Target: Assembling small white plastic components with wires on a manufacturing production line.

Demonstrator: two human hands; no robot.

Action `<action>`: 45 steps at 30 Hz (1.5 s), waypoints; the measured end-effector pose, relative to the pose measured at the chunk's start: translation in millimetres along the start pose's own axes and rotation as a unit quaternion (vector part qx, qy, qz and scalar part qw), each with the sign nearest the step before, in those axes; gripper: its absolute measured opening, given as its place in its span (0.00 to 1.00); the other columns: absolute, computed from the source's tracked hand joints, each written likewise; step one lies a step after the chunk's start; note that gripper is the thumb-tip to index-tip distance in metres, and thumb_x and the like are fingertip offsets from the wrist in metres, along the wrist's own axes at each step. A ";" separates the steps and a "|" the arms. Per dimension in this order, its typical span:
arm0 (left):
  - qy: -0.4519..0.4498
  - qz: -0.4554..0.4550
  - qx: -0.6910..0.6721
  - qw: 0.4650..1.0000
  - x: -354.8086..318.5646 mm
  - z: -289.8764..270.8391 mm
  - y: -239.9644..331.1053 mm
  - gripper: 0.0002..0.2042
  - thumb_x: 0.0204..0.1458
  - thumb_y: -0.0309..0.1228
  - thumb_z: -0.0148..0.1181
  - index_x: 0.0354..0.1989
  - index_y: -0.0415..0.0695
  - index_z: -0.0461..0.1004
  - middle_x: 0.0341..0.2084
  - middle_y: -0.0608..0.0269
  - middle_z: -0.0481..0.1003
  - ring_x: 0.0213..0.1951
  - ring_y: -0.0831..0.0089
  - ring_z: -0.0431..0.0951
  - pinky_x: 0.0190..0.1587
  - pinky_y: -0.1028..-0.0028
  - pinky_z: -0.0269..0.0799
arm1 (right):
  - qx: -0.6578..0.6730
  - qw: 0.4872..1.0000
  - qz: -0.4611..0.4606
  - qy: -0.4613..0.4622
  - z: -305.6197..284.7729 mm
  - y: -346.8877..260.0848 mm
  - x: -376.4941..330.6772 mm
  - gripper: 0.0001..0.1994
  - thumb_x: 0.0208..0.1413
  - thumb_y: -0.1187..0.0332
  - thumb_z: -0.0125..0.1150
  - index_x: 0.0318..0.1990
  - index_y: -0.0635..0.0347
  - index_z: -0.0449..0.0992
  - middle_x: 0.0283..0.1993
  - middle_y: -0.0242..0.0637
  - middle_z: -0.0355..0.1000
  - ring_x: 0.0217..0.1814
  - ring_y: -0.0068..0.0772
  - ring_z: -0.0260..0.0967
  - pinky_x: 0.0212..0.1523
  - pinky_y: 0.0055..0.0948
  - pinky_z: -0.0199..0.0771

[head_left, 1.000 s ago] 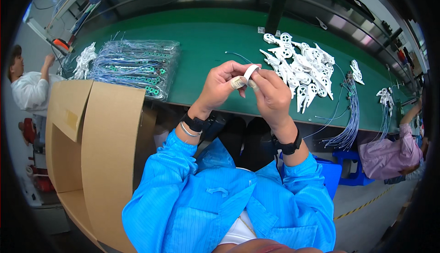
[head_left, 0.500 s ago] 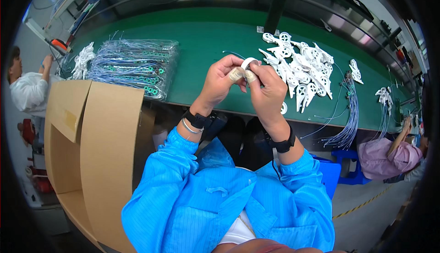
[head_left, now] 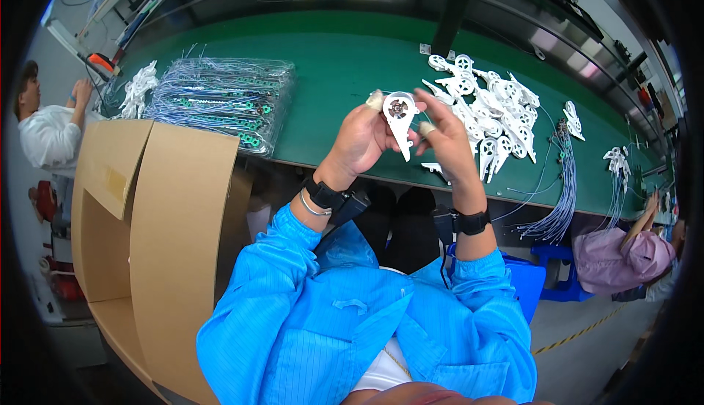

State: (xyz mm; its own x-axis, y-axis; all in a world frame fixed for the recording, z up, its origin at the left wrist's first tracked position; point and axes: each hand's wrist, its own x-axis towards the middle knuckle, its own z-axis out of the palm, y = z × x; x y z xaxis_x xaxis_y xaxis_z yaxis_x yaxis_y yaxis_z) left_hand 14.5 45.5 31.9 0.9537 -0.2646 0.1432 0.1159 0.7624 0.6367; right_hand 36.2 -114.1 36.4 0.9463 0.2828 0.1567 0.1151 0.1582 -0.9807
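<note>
My left hand [head_left: 358,141] is closed on a white plastic housing [head_left: 400,128], round at the top and tapering to a point below. Inside its round end sits a small dark, coppery part. My right hand [head_left: 449,140] is just right of the housing, its fingers apart, and a thin wire shows near its fingertips. Both thumbs wear pale wraps. Beyond my right hand lies a pile of similar white housings [head_left: 506,112]. One more housing [head_left: 435,170] lies near the table edge, partly behind my right hand.
On the green table [head_left: 330,60], a clear tray [head_left: 282,115] holds wired green parts at left, beside more white pieces [head_left: 139,88]. A wire bundle [head_left: 565,185] hangs over the edge at right. An open cardboard box [head_left: 183,207] stands at left. Co-workers sit on both sides.
The white housing has turned so that its round open side and pointed end show. My right hand has drawn back to the right, its fingers spreading off the housing.
</note>
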 end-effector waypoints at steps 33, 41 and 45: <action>-0.147 0.009 -0.343 0.927 -10.0 -17.6 1.4 0.20 0.56 0.26 0.40 0.57 0.33 0.56 0.33 0.61 0.61 0.11 0.87 0.58 0.08 0.84 0.53 | -0.294 0.935 -0.152 -0.130 29.5 -45.1 -56.6 0.07 0.48 0.70 0.60 0.36 0.58 0.77 0.21 0.42 0.71 0.21 0.42 0.69 0.22 0.35 0.65; -0.178 0.001 -0.322 0.930 -9.8 -20.0 -0.2 0.21 0.56 0.26 0.36 0.58 0.28 0.54 0.33 0.56 0.61 0.10 0.87 0.60 0.07 0.85 0.54 | -0.295 0.931 -0.157 -0.144 35.9 -49.0 -61.7 0.07 0.47 0.70 0.61 0.35 0.59 0.76 0.21 0.42 0.70 0.21 0.43 0.69 0.23 0.36 0.66; -0.189 0.000 -0.299 0.935 -8.7 -18.7 -0.8 0.21 0.57 0.28 0.36 0.57 0.28 0.55 0.33 0.57 0.61 0.10 0.87 0.60 0.07 0.85 0.55 | -0.321 0.916 -0.162 -0.178 35.3 -48.2 -63.1 0.08 0.46 0.68 0.62 0.35 0.59 0.76 0.25 0.42 0.72 0.24 0.43 0.70 0.24 0.36 0.67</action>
State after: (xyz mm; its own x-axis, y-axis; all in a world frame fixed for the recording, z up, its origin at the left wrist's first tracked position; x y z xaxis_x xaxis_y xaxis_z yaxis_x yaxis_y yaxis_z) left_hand 11.3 58.2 16.0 0.8011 -0.3675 0.4724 0.3572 0.9269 0.1152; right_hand -39.7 -106.1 77.9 0.6857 0.6282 0.3677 0.6348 -0.2689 -0.7244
